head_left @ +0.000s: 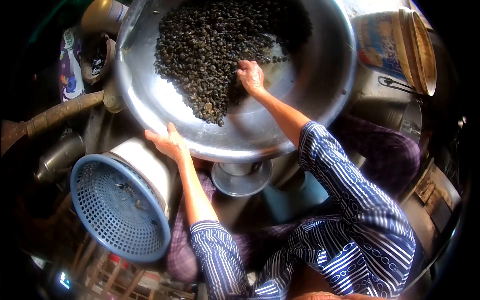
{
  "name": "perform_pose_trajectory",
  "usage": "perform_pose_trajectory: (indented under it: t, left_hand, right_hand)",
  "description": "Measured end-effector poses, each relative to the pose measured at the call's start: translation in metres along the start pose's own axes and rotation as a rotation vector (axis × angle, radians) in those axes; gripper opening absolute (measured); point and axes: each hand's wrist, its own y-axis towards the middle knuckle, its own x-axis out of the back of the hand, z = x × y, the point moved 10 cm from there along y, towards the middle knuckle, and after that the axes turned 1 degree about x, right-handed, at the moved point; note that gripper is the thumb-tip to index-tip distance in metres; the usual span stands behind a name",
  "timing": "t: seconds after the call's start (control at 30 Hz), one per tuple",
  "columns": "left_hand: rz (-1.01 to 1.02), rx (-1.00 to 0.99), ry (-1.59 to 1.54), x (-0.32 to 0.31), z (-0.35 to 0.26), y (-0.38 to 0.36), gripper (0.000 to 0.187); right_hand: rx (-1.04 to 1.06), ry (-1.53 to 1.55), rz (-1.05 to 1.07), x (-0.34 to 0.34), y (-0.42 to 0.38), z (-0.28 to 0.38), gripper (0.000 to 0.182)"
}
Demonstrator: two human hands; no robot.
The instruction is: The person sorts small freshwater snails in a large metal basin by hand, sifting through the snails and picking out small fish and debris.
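Observation:
A wide metal basin [210, 146] fills the upper middle of the view. Small dark shells that look like snails [200, 65] lie heaped across its far and left side. My left hand [171, 142] grips the basin's near-left rim, with the thumb over the edge and part of the fingers hidden. Inside the basin, my right hand [251, 77] is at the right edge of the heap. Its fingers are curled and closed, and whatever they hold is hidden from view. Murky liquid shows on the basin floor beside it.
A blue perforated basket [82, 200] with small scraps inside leans against a white bucket [145, 162] at left. Under the basin stands a round metal bowl [242, 186]. A paint-stained bucket [385, 45] lies at upper right. A wooden handle [65, 115] juts in from the left.

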Motion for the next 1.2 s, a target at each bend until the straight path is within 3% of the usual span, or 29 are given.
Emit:
perform_pose_trajectory:
  t: [0.13, 0.27, 0.33, 0.5, 0.67, 0.73, 0.87, 0.97, 1.07, 1.13, 1.17, 1.2]
  left_hand:
    - [-0.027, -0.053, 0.044, 0.001, 0.003, 0.002, 0.056]
    - [-0.024, -0.046, 0.055, 0.0, 0.005, 0.004, 0.059]
    - [0.002, -0.019, 0.047, 0.0, 0.007, 0.003, 0.06]
    - [-0.014, -0.034, 0.102, 0.0, 0.005, 0.003, 0.06]
    - [-0.001, -0.034, 0.097, -0.001, 0.004, 0.002, 0.06]
    - [-0.009, -0.03, 0.102, 0.0, 0.007, 0.004, 0.061]
    - [-0.003, -0.052, 0.084, -0.002, 0.008, 0.005, 0.061]
    - [-0.006, -0.047, 0.07, -0.002, 0.009, 0.005, 0.06]
    - [0.003, -0.019, 0.051, 0.0, 0.004, 0.003, 0.057]
    - [0.013, 0.014, 0.027, 0.001, 0.006, 0.002, 0.056]
    - [0.003, -0.003, 0.046, 0.001, 0.005, 0.003, 0.055]
    - [-0.006, -0.02, 0.064, 0.001, 0.005, 0.003, 0.054]
  right_hand:
    - [0.008, -0.132, 0.036, -0.003, 0.0, 0.018, 0.026]
    - [0.156, -0.202, 0.041, -0.003, 0.008, 0.018, 0.025]
    - [0.308, -0.212, 0.174, -0.007, 0.008, 0.027, 0.024]
    - [0.422, -0.148, 0.341, -0.006, 0.007, 0.034, 0.024]
    - [0.615, -0.342, 0.374, -0.004, -0.002, 0.041, 0.028]
    - [0.695, -0.36, 0.286, 0.003, -0.008, 0.048, 0.027]
    - [0.666, -0.466, 0.333, 0.003, -0.019, 0.043, 0.026]
    - [0.659, -0.435, 0.25, 0.008, -0.02, 0.037, 0.027]
    - [0.561, -0.499, 0.222, 0.015, -0.013, 0.026, 0.02]
    - [-0.326, 0.365, 0.563, -0.005, -0.014, -0.038, 0.007]
    - [-0.557, 0.867, 0.578, -0.013, -0.026, -0.039, 0.005]
    - [-0.588, 1.073, 0.628, -0.016, -0.034, -0.031, 0.004]
